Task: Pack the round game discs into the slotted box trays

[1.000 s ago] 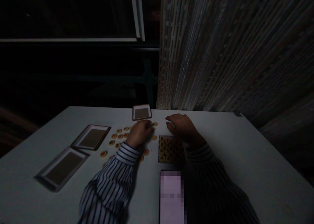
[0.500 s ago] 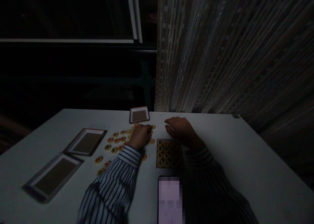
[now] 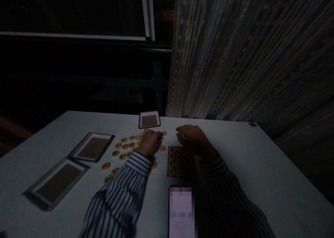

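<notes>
Several round Chinese chess pieces (image 3: 124, 147), with red or black characters or plain backs, lie loose around my left hand (image 3: 150, 143). Its fingers are closed in a pinch at the edge of one piece (image 3: 162, 138), which shows a dark mark. Part of the loose group is covered by that hand and its sleeve. To the right, a shallow box (image 3: 168, 161) holds pieces in rows, its right side in shadow. My right hand (image 3: 192, 136) hovers over the box's far edge, thumb and forefinger apart, nothing visible between them.
Two open box lids or trays (image 3: 91, 147) (image 3: 56, 184) lie at the left, touching at a corner. A smaller tray (image 3: 149, 119) sits at the table's far edge. A phone (image 3: 182, 210) lies in front of me. Behind the white table (image 3: 235, 168) hangs a string curtain (image 3: 221, 57).
The view has shifted slightly. A dark mark now shows on the piece at my left fingertips. My right hand has hardly moved.
</notes>
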Demonstrator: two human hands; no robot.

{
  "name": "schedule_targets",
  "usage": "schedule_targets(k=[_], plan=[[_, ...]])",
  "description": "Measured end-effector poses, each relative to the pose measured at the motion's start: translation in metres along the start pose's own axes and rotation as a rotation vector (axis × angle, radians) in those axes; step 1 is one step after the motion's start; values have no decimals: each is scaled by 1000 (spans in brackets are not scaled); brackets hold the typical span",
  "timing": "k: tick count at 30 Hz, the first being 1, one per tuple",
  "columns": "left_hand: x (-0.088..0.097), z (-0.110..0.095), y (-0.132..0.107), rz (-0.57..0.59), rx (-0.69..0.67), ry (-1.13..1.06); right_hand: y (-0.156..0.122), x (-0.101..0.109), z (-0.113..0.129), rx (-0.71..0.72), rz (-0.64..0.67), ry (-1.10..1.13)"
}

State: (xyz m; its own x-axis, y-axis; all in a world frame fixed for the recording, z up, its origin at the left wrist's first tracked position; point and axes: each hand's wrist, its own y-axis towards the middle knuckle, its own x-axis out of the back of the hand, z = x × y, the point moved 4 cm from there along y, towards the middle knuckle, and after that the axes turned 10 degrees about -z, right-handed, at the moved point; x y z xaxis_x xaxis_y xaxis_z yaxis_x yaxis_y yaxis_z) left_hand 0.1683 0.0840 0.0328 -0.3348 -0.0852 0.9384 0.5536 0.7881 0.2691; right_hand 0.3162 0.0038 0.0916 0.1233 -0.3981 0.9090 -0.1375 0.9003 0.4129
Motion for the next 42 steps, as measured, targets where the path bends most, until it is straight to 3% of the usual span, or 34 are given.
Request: schedule_targets(k=[6, 15, 22, 29, 36, 42], plan=[[5, -5, -1, 13, -59, -10, -1, 1, 2, 12, -9, 12], [23, -4, 2, -191, -95, -126, 0, 6, -3, -16, 7, 23], [46, -12, 0, -307, -145, -304, 0, 10, -7, -35, -65, 64], [68, -28, -7, -393, -204, -401, 1, 20, -1, -105, -232, 480], [79, -42, -12, -379, -256, -422, 2, 15, 1, -308, -206, 892], [80, -48, -13, -379, -269, -492, 3, 11, 2, -343, -181, 1040]])
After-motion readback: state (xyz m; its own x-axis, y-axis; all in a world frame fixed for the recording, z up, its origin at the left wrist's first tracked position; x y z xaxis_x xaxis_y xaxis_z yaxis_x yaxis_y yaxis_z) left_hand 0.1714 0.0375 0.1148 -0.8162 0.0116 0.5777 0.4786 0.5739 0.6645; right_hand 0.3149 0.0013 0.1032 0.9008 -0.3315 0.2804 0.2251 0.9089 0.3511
